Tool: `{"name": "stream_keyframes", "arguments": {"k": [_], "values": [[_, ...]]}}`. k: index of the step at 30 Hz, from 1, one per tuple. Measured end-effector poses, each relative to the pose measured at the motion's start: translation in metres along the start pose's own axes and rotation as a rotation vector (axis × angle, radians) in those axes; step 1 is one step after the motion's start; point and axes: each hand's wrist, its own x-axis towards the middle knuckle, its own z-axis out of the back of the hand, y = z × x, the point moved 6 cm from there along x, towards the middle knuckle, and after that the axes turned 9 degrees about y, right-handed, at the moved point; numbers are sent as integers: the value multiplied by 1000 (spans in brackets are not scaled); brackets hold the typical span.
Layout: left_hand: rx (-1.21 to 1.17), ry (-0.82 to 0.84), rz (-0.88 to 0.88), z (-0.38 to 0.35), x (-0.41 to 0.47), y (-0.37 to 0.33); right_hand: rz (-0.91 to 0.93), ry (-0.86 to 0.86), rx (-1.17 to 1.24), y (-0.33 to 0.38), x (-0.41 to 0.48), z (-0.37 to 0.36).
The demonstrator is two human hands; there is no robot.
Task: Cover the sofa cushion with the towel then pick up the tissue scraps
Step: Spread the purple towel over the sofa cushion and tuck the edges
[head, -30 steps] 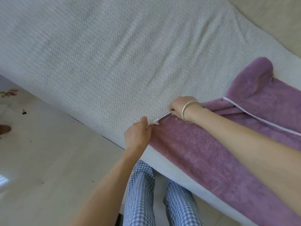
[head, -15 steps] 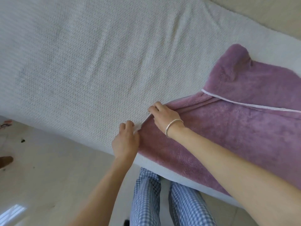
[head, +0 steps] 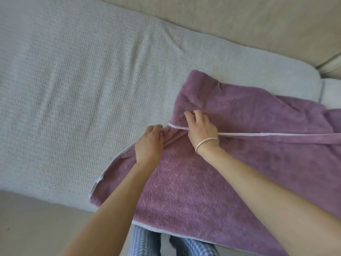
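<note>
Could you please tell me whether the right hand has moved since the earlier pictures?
Yes: the right hand, on the towel, has moved up the sofa cushion toward the backrest.

The sofa cushion [head: 83, 80] lies bare left of the towel [head: 184, 191] — open passage there; the backrest [head: 239, 21] walls the far edge, the towel's raised folds crowd the right.
</note>
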Motion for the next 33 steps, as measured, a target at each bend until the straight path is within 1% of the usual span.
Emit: {"name": "stream_keyframes", "arguments": {"k": [3, 4, 6, 7, 9, 11, 12, 16, 18, 20, 21, 23, 25, 27, 29, 31, 33], "values": [[-90, 4, 68, -4, 26, -8, 53, -47, -46, -20, 16, 23], [-108, 24, 82, -5, 34, -9, 80, -86, -36, -24, 21, 31], [-100, 113, 62, -7, 49, -13, 115, -72, 50, -27, 38, 45], [-101, 176, 51, -9, 54, -15, 96, -49, 67, -31, 46, 49], [-142, 296, 41, -11, 65, -19, 29, -81, 95, -41, 66, 61], [-171, 350, 28, -10, 71, -23, -16, -97, 135, -43, 79, 73], [-178, 345, 19, -9, 75, -25, -26, -103, 154, -43, 85, 77], [-187, 237, -11, 6, 87, -33, -28, -56, 161, -40, 102, 77], [-125, 143, -59, 15, 95, -41, -23, -14, 156, -39, 105, 72], [-69, 25, -55, 32, 105, -46, -13, -10, 112, -40, 110, 71], [-79, -33, -43, 46, 111, -47, -14, -39, 91, -41, 113, 76], [-179, -155, -24, 82, 128, -53, -28, -112, 74, -46, 123, 94], [-244, -265, -36, 119, 147, -66, -31, -128, 68, -43, 136, 115], [-260, -369, -67, 153, 169, -85, -53, -170, 104, -40, 157, 143], [-258, -447, -60, 179, 190, -102, -97, -234, 151, -39, 177, 172], [-256, -439, -70, 190, 207, -115, -142, -245, 176, -44, 198, 189], [-283, -334, -136, 184, 222, -127, -150, -157, 236, -54, 216, 189]]}}
